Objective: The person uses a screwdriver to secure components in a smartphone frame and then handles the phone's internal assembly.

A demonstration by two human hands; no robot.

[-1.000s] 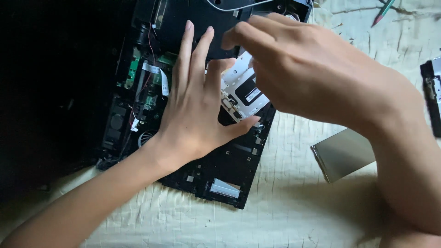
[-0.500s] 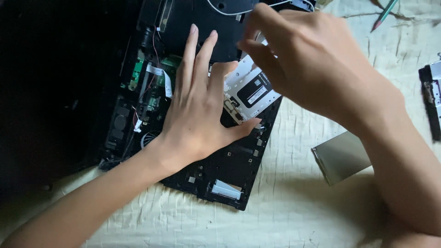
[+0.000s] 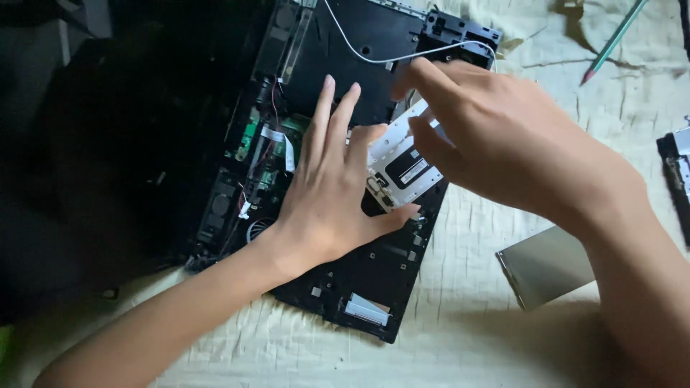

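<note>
An opened black laptop base (image 3: 374, 280) lies tilted on a pale cloth, its circuit boards and cables exposed. My left hand (image 3: 327, 194) rests flat on it, fingers spread and pointing up, thumb beside a silver drive (image 3: 402, 162) with a black label. My right hand (image 3: 496, 136) comes in from the right and pinches the far end of that silver drive with its fingertips. A thin white cable (image 3: 374, 54) loops across the black panel above both hands.
A flat grey metal plate (image 3: 546, 266) lies on the cloth right of the laptop. A green pencil (image 3: 614, 39) sits at the top right. Another dark part (image 3: 675, 179) shows at the right edge. The left side is dark.
My right hand has shifted up and to the right along the silver drive, uncovering more of it. My left hand has stayed flat in place.
</note>
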